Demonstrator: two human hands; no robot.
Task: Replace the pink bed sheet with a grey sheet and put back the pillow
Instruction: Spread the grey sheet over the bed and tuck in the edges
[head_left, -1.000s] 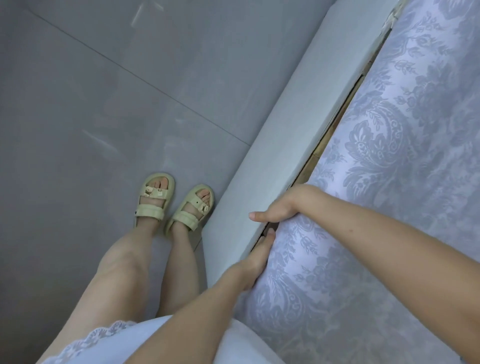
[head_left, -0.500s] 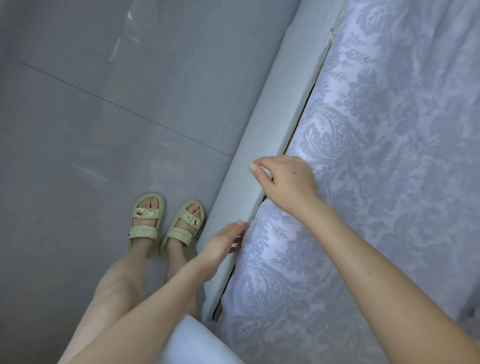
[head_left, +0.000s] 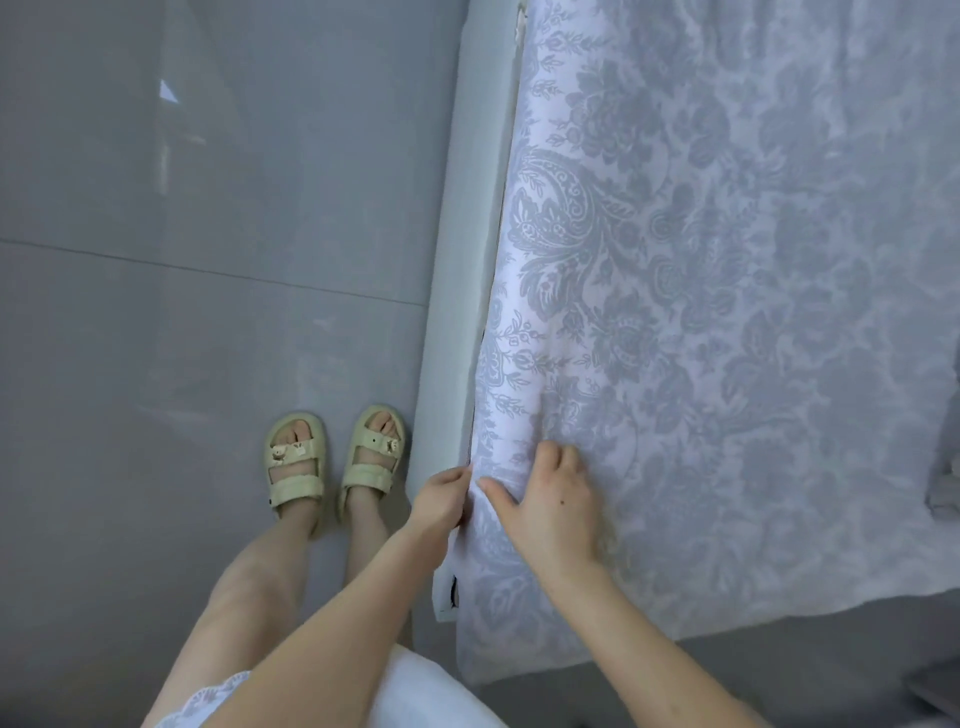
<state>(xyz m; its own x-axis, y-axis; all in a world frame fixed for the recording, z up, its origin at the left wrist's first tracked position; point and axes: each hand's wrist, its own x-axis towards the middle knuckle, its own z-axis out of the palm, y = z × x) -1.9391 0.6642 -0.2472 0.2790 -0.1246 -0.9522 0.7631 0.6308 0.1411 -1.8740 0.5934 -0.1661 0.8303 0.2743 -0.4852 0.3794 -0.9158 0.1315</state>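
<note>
Sheet (head_left: 727, 312), grey floral, left hand (head_left: 439, 499) pinching its edge, right hand (head_left: 550, 504) pressing flat

sheet (head_left: 727, 312) over bed, frame rail (head_left: 467, 260) left, sandals (head_left: 332, 462) beside rail

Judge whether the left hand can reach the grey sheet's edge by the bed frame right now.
Probably yes: the left hand is at the edge of the grey sheet by the bed frame, nothing between them; the right hand rests beside it.
</note>
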